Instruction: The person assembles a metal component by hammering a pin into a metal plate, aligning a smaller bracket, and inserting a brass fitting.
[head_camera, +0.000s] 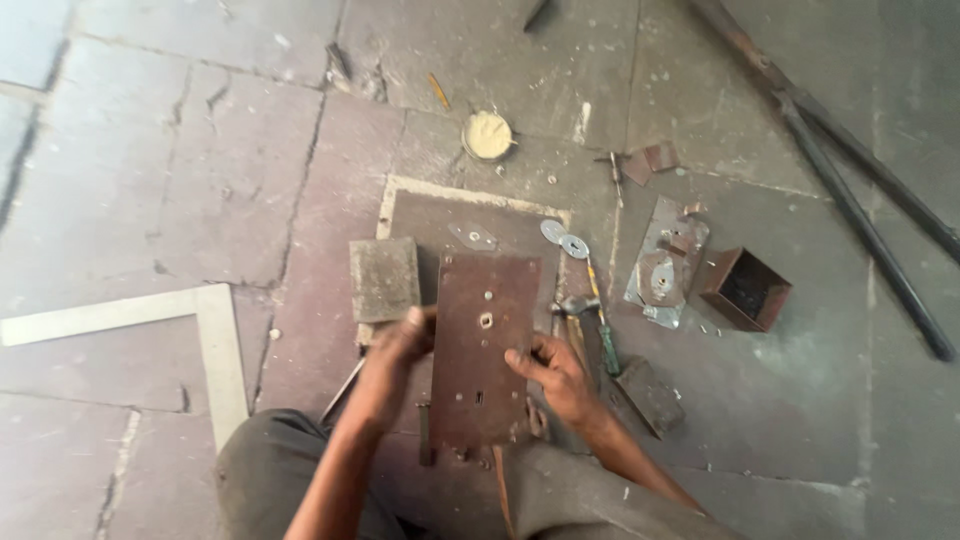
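A big metal ruler (215, 340) lies far left on the floor. The left hand (400, 345) grips the brown plate (485, 345) on its left edge. The right hand (550, 372) grips its right edge. A small open box (745, 290) sits right.

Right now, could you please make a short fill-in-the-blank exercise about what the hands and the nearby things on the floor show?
1. Both hands hold a rusty brown metal plate by its ____ edges.
2. The left hand grips the plate's ____ edge.
3. The open brown metal box lies to the ____ of the plate.
4. The round tin lies on the ____.

Missing words: side; left; right; floor
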